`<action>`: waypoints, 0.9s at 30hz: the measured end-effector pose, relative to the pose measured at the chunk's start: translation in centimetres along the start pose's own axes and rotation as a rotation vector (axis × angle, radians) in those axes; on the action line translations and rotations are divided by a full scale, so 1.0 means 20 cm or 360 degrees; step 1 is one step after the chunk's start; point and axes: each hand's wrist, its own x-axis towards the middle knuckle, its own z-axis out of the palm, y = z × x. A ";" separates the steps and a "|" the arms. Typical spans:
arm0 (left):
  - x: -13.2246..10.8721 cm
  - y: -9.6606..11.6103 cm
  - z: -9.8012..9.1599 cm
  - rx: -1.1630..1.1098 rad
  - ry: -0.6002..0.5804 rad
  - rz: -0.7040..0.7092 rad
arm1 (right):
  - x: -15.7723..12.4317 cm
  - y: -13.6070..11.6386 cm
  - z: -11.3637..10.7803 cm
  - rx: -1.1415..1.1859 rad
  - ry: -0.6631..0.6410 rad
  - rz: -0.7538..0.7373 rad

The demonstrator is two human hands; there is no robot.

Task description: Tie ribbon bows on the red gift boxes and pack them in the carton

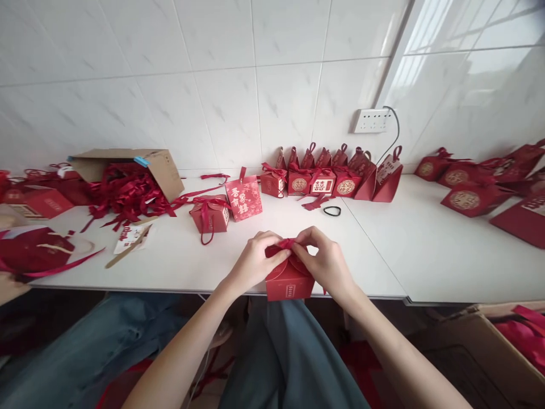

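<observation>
Fingertips of both hands were hidden behind the ribbon (283,245) and the top flaps of the red box (289,282), so the knot could not be made out. The box sat at the near edge of the table (395,250). The left hand (259,260) reached in from the box's left and the right hand (326,261) from its right, wrists bent inward. Each grip was pinched together on the ribbon above the box. A black hair tie (332,211) lay behind the box.
</observation>
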 end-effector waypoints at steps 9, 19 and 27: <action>-0.01 0.00 0.00 -0.0031 0.0070 -0.0138 | 0.01 0.00 -0.02 -0.0049 -0.0066 -0.0078; 0.00 -0.04 0.04 -0.0458 0.0081 -0.0185 | 0.01 0.01 -0.01 -0.0156 -0.0112 -0.0225; 0.00 -0.04 0.04 -0.0361 0.0054 -0.0127 | 0.01 0.01 -0.03 -0.0080 -0.0192 -0.0285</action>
